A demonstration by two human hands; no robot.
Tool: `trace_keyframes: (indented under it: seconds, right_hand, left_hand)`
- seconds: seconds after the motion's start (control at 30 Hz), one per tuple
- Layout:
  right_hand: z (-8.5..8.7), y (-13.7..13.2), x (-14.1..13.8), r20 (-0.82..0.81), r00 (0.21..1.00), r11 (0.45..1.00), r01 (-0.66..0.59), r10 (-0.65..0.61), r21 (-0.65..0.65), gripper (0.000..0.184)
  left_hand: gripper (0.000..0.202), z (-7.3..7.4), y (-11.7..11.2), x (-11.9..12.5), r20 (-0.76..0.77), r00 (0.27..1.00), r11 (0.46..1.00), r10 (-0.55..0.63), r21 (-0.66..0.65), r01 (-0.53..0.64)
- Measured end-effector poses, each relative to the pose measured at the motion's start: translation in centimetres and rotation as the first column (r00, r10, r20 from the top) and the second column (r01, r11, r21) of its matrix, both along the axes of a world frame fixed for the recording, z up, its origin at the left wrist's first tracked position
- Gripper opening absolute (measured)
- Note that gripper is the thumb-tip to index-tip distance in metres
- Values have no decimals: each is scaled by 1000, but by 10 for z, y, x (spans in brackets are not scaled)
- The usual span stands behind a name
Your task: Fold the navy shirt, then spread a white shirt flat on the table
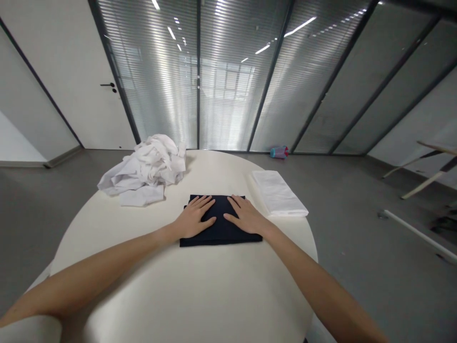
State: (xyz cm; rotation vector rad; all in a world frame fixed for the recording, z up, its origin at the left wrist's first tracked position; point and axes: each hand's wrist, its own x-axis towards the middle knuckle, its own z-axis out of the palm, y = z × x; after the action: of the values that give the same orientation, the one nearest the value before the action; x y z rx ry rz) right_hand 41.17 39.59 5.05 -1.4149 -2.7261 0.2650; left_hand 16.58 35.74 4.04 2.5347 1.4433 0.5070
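A dark navy folded cloth (221, 228) lies flat on the white round table (200, 290), its layers showing along the near and left edges. My left hand (194, 216) rests palm down on its left side with the fingers stretched out. On its right side my right hand (246, 215) lies flat too, fingers spread. Both thumbs point inward, with a gap of dark fabric between them. Just beyond my right hand sits a white folded cloth (279, 193), a neat rectangle near the table's right edge.
A crumpled heap of white fabric (150, 166) occupies the table's far left. On the floor behind the table lies a blue and pink basket-like object (279, 152) by the glass partition (228, 95). A door (89, 95) stands at the back left, and furniture legs show at right.
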Motion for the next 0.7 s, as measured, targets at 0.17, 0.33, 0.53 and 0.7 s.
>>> trace_keyframes:
  seconds: [0.17,0.33,0.53,0.7]
  right_hand:
    - [-8,2,-1,14,1000,999,-3,3,36,93]
    - [-5,1,3,-26,1000,1000,-4,5,29,88]
    - [3,1,18,-113,987,993,-114,111,-18,75]
    - [7,1,24,-145,981,991,-130,127,-10,73]
  left_hand:
    - [67,-1,-1,0,-4,1000,1000,5,-3,-6]
    - [65,0,-2,-1,22,1000,1000,0,-4,0]
    - [60,1,-2,-5,66,998,1000,-22,0,22]
    - [48,18,-16,-10,89,986,990,-142,3,143]
